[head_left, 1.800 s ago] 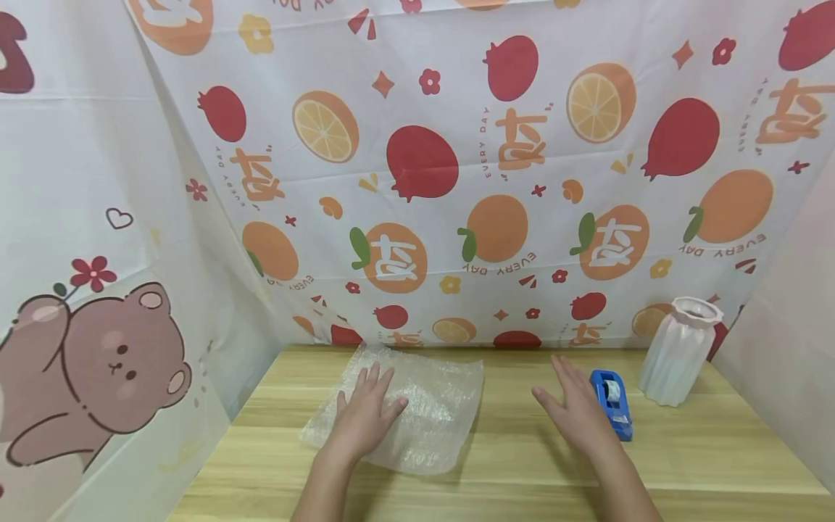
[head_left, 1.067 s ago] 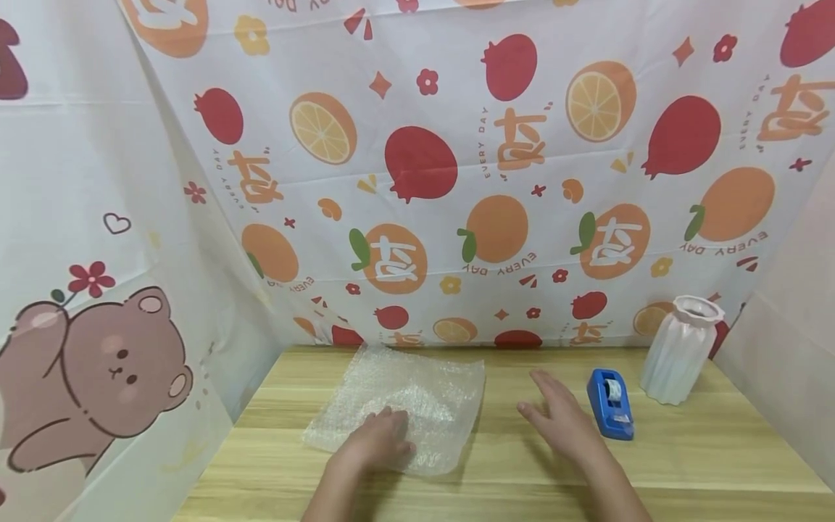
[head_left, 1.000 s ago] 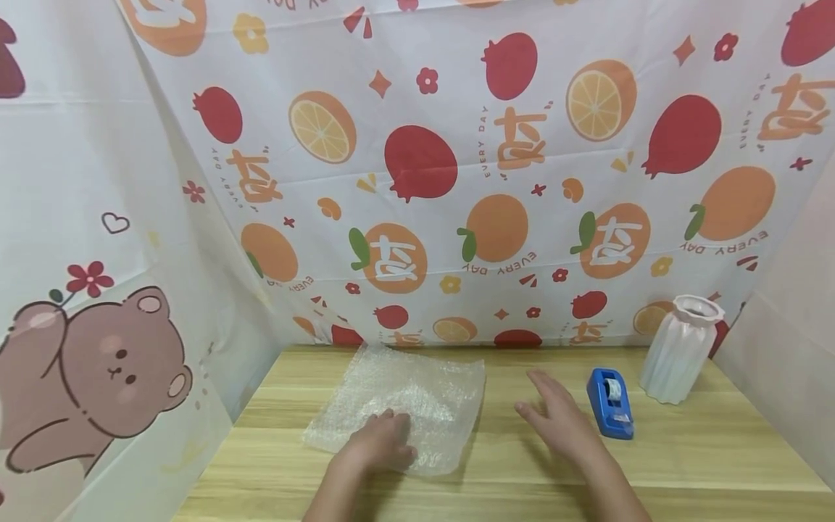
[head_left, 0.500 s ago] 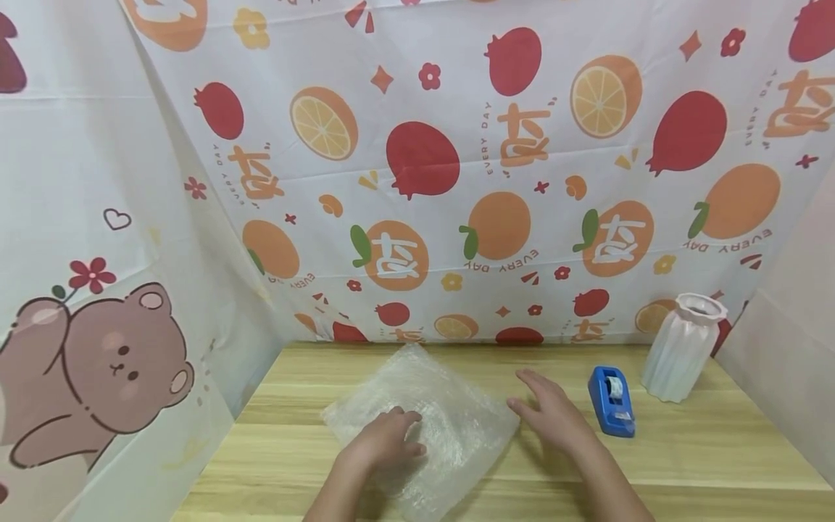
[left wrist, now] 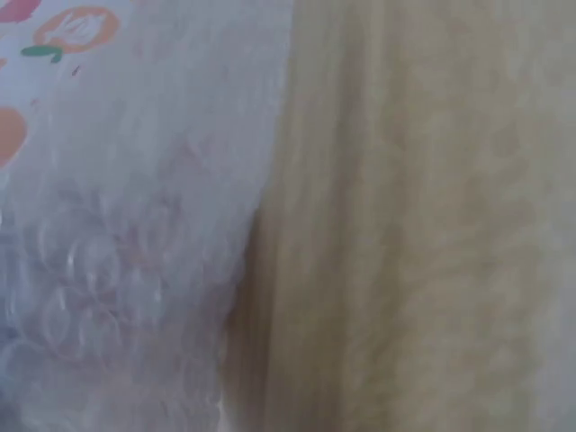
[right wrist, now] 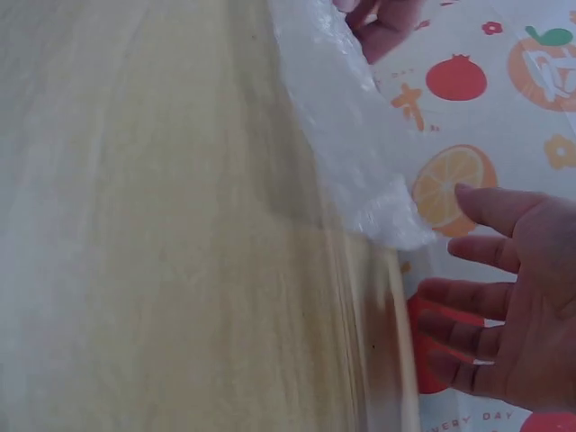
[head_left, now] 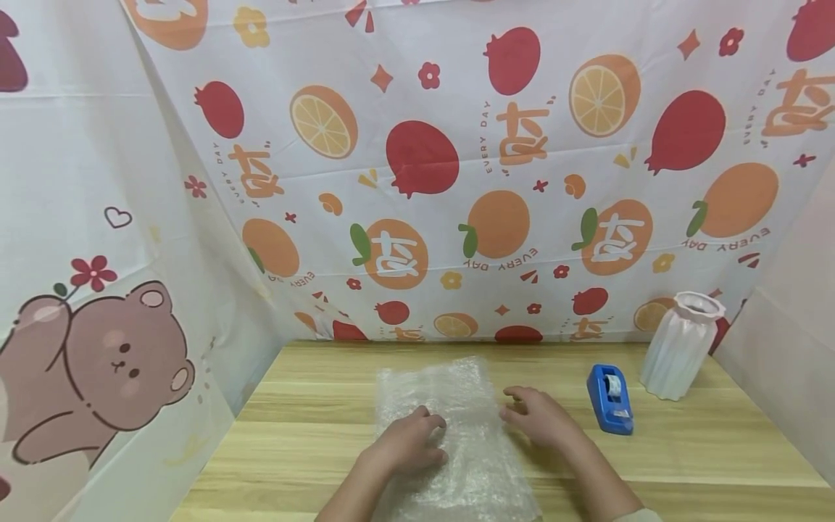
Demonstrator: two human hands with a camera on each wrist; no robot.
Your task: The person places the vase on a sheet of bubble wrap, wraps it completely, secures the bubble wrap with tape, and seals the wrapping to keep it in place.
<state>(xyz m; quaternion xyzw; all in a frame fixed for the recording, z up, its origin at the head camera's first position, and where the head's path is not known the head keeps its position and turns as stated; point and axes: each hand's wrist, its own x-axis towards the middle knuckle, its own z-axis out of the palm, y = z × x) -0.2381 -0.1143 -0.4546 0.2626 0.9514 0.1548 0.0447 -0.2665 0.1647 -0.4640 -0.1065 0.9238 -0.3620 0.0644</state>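
Note:
A clear sheet of bubble wrap (head_left: 466, 406) lies in front of me on the wooden table, its near end running out of the head view. My left hand (head_left: 409, 441) pinches it with curled fingers; the fingertips' exact hold is hidden. In the right wrist view the bubble wrap (right wrist: 328, 108) hangs slightly raised beside the left hand's fingers (right wrist: 387, 31). My right hand (head_left: 540, 419) hovers by the sheet's right edge, fingers spread and apart from it. Close up in the left wrist view, the bubbles of the bubble wrap (left wrist: 90, 279) show; that hand is out of sight there.
A blue tape dispenser (head_left: 610, 399) with a roll of tape sits right of my right hand. Behind it, at the back right, stands a pale fluted vase (head_left: 681, 348). Fruit-printed cloth (head_left: 457, 167) hangs along the table's (head_left: 287, 435) back edge.
The left hand has lowered onto the bubble wrap, gripped it and turned it, pulling it rightward and nearer. The right hand has moved left, toward the sheet's edge.

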